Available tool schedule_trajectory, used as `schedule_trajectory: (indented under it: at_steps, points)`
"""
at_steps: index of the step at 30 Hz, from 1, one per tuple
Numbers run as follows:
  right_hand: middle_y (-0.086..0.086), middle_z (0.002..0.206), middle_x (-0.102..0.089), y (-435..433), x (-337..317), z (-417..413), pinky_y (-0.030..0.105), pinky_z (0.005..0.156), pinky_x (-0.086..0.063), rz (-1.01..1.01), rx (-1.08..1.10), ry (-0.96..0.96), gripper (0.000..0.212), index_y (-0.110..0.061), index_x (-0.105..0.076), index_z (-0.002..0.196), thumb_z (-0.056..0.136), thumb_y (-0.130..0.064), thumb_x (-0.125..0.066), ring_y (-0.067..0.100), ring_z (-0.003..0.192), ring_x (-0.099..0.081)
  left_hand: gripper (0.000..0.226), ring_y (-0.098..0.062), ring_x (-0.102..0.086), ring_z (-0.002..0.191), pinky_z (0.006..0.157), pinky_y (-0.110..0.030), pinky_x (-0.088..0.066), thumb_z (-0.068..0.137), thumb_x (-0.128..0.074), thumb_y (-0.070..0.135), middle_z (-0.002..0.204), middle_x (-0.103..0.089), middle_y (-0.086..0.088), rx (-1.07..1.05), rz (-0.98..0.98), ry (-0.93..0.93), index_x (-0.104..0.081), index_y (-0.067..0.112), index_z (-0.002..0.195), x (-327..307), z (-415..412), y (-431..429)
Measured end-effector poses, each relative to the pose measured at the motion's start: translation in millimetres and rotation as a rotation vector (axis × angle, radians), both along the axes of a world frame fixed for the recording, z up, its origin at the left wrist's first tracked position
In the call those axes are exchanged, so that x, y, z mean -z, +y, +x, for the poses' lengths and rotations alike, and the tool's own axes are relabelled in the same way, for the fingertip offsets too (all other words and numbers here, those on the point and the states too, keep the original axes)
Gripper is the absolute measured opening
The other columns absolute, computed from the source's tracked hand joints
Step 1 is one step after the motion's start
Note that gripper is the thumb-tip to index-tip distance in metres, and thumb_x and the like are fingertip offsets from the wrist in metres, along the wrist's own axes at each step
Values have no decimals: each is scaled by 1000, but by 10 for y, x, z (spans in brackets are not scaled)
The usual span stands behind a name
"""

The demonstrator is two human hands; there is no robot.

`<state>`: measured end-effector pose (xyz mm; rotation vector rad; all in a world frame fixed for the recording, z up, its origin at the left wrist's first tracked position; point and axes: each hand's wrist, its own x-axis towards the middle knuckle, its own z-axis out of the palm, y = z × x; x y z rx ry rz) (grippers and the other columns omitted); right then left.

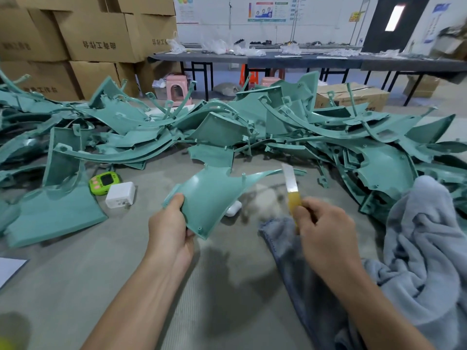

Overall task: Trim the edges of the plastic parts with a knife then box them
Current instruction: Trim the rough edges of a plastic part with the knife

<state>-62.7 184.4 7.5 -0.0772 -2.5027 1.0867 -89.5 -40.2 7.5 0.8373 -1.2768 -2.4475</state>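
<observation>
My left hand (170,227) grips the near corner of a curved teal plastic part (214,192) and holds it up above the floor. My right hand (322,227) grips the yellow handle of a knife (290,184), its flat metal blade pointing up and away. The blade tip stands beside the thin pointed end of the held part, just right of it; I cannot tell whether they touch. A large heap of similar teal plastic parts (252,122) spreads across the floor behind.
A green gadget (104,182), a white charger block (120,195) and a white earbud case (233,208) lie on the grey floor. A blue-grey blanket (417,236) is bunched at right. Cardboard boxes (96,36) are stacked at back left, with long tables (303,60) behind.
</observation>
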Motion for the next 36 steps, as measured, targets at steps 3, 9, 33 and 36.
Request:
schedule_trajectory:
  at_steps: [3,9,33,36]
  points:
    - [1,76,-76,-149,-9,68,20,64,-53,-638,-297,-180,24,-18,-80,79,96,-10,-65,8,67,-64,11,-10,-71,55,43,-20,-51,100,-61,15,68,-76,3,6,-29,70,-68,11,94,-22,37,64]
    - [8,84,-76,-219,-41,66,22,74,-59,-1147,-454,-293,17,-10,-83,77,75,-19,-69,10,75,-70,8,-12,-74,70,55,-21,-55,96,-65,13,84,-79,-1,288,-182,105,-73,11,96,17,55,97]
    - [1,71,-68,-131,-6,183,45,68,-53,-138,-469,-49,17,-22,-71,79,96,-20,-67,26,69,-62,13,-27,-77,76,60,-36,-60,92,-73,20,87,-79,-8,25,-198,126,-72,8,90,-74,72,-15]
    - [-3,72,-64,-303,99,270,37,67,-47,150,-590,-38,16,-21,-62,84,98,-29,-61,16,69,-58,14,-28,-76,68,52,-39,-58,94,-71,20,84,-79,-12,21,-117,101,-69,7,90,-71,63,11]
